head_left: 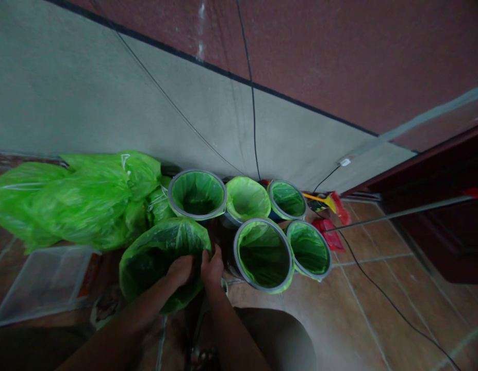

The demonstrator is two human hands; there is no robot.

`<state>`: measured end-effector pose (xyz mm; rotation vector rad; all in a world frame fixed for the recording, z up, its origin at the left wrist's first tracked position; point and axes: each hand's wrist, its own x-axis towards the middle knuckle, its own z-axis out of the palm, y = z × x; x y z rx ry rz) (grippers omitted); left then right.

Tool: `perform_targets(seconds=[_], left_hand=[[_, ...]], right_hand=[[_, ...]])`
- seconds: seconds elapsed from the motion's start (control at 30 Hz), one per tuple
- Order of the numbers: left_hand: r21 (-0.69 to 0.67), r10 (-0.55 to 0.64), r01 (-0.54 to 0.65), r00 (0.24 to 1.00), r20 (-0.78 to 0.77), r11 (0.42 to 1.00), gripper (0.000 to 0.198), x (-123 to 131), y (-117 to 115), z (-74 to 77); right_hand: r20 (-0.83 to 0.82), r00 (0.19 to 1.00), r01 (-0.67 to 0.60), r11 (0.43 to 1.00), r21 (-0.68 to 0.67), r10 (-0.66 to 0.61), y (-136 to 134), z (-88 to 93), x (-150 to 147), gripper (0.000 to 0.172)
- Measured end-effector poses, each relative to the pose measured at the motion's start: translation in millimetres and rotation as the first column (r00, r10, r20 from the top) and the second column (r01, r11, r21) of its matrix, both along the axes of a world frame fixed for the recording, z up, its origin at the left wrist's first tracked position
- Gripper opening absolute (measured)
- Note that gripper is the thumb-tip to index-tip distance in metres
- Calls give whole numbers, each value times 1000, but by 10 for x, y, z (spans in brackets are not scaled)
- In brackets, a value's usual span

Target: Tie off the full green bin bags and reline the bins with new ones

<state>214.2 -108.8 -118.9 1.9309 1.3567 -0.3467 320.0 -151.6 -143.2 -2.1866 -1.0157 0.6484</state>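
A trash can lined with a green plastic bag (pixel 165 234) stands right in front of me, the bag folded over its rim. My left hand (pixel 181 269) reaches inside the mouth, its fingers curled against the bag near the right edge. On the outer right side, my right hand (pixel 212 267) grips the edge of the same bag, thumb and fingers closing on it. The bag covers the can's wall, and no grey ring shows on this rim. Close to my right hand stands another lined trash can (pixel 264 255) with a grey ring over its green bag.
More lined cans, one (pixel 198 193) at the back left, stand along the wall. Full green trash bags (pixel 99 201) lie left, behind a clear plastic lid (pixel 45 281). A red dustpan (pixel 328 234) and broom (pixel 340 207) rest right. A black cable (pixel 389 293) crosses the tiles.
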Motion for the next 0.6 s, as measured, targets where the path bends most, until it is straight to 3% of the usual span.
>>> perform_targets(seconds=[0.13, 0.2, 0.27, 0.33, 0.43, 0.5, 0.6], left_hand=[[137, 278, -268, 959, -58, 954, 40, -118, 164, 118], [177, 454, -439, 890, -50, 881, 49, -135, 249, 130], [178, 553, -537, 831, -56, 825, 60, -133, 336, 105], [165, 515, -497, 852, -94, 852, 60, -136, 425, 54], [144, 377, -360, 919, -115, 922, 44, -180, 533, -45], [133, 324, -309, 940, -107, 942, 40, -230, 568, -112], [98, 263, -253, 960, -101, 962, 35, -303, 554, -192]], right_hand=[[143, 988, -78, 989, 128, 60, 332, 230, 92, 44], [181, 965, -208, 973, 97, 188, 573, 314, 113, 41], [210, 915, -351, 936, -6, 344, 778, 346, 118, 39], [214, 849, -462, 875, -144, 483, 897, 332, 116, 35], [191, 772, -545, 786, -291, 606, 912, 275, 116, 31], [194, 764, -538, 773, -336, 616, 854, 240, 115, 29], [218, 792, -482, 803, -351, 570, 723, 190, 95, 29]])
